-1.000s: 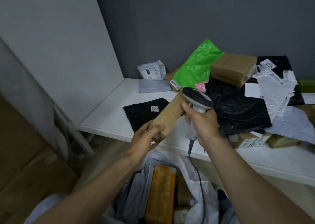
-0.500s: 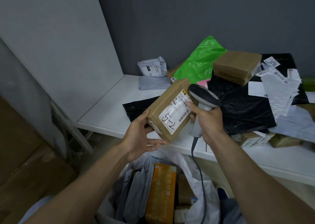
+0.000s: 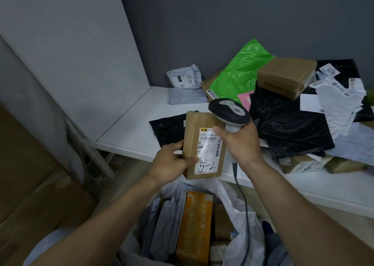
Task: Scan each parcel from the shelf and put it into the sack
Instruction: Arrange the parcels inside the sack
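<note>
**Brown box held under the scanner, above the sack**

At the centre of the frame the left hand (image 3: 172, 160) grips a brown box (image 3: 194, 132) by its left edge, with the thumb curled over the front and the fingers wrapped behind. The box stands nearly upright with its front towards the camera. Its white label (image 3: 208, 150) shows barcodes and a handwritten "5-2" near the bottom. The box hangs in the air in front of the white shelf (image 3: 129, 124), just above the mouth of the sack (image 3: 234, 203).

Just to the right, the right hand (image 3: 240, 142) is closed round the grip of a scanner (image 3: 228, 111). The scanner's dark head sits at the top right corner of the box, partly over it. One fingertip of this hand lies against the upper right part of the label. A cable (image 3: 242, 205) drops from the scanner's grip towards the bottom of the frame.

The sack is open at the lower centre. It holds an orange box (image 3: 196, 225) standing on end, with grey pouches beside it.

Parcels are heaped on the shelf in the upper right of the frame: a green bag (image 3: 240, 71), a taped cardboard box (image 3: 285, 75) on top of a crumpled black bag (image 3: 287, 128), and white pouches with labels at the far right. A flat black bag (image 3: 168, 128) lies on the shelf directly behind the held box. Two grey pouches (image 3: 184, 77) rest against the back wall at upper centre.
</note>
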